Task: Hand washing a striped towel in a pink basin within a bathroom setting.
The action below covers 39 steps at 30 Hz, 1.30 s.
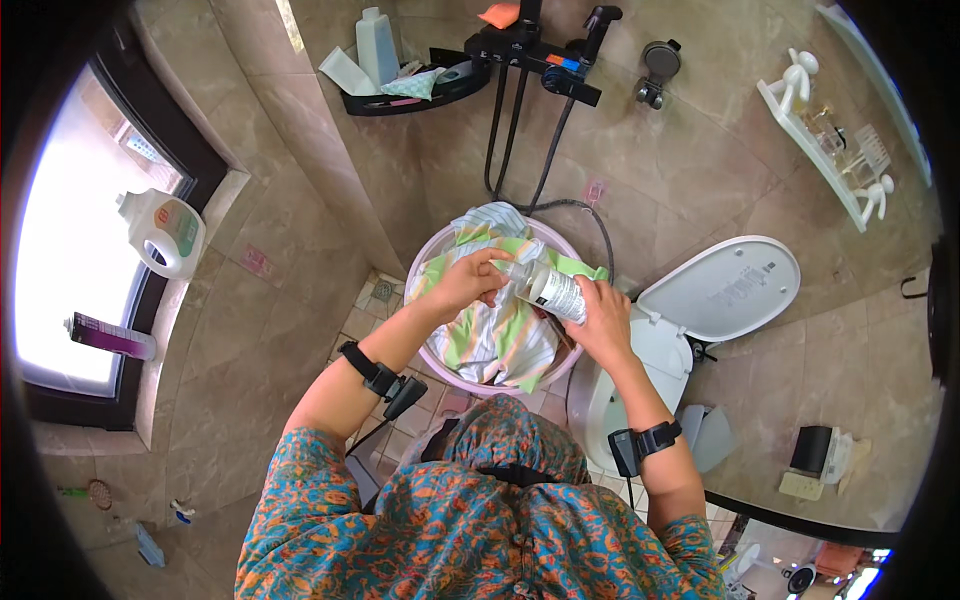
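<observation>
A clear bottle with a white printed label (560, 294) is tilted over the laundry tub, its top end pointing up-left toward my left hand. My right hand (606, 322) is wrapped round the bottle's lower end. At its other end, the fingers of my left hand (468, 280) pinch a small clear cap (508, 268); whether it touches the bottle neck I cannot tell. Below both hands, striped cloth (492, 345) in white, green and peach is heaped in a round pink tub (428, 245). Part of the cloth is hidden by my hands.
Right of the tub stands a white toilet (650, 370) with its lid (725, 287) raised. A black shower fixture (530, 50) and corner shelf (415, 100) are on the wall. On the left windowsill stand a white detergent jug (170, 235) and a purple can (112, 337).
</observation>
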{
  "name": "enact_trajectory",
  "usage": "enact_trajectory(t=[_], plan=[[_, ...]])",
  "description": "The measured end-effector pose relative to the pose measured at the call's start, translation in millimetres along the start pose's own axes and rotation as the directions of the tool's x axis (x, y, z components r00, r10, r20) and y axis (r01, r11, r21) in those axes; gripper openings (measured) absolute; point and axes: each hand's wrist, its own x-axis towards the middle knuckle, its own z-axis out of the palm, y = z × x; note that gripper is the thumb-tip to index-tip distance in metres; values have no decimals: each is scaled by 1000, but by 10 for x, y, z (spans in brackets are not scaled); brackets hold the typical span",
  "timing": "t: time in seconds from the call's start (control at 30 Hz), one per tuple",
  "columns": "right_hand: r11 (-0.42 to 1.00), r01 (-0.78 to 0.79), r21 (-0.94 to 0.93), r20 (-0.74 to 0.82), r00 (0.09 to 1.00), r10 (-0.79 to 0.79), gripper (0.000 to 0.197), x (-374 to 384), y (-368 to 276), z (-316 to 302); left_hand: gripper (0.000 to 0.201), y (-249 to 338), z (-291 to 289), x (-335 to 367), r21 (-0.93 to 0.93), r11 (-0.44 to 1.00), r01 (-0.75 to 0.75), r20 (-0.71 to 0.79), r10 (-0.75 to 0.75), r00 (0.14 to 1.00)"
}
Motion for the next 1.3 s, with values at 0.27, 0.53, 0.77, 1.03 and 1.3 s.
enact_trajectory(t=[0.27, 0.53, 0.77, 1.03, 1.3], plan=[[999, 34, -8, 5, 999, -34, 66, 74, -41, -30, 29, 67, -20, 52, -82, 934, 347, -84, -354, 932], [998, 31, -58, 43, 999, -29, 71, 180, -133, 5, 30, -56, -177, 55, -107, 969, 224, -34, -229, 973], [990, 7, -143, -1, 1000, -7, 69, 239, -111, 109, 37, -155, -370, 125, -303, 906, 297, -418, -406, 812], [912, 110, -396, 16, 993, -113, 38, 490, -65, 208, 40, -307, -539, 48, -322, 891, 320, -409, -436, 802], [847, 202, -492, 37, 977, -211, 34, 782, -149, 223, 40, -468, -635, -83, -304, 880, 365, -389, -465, 796]])
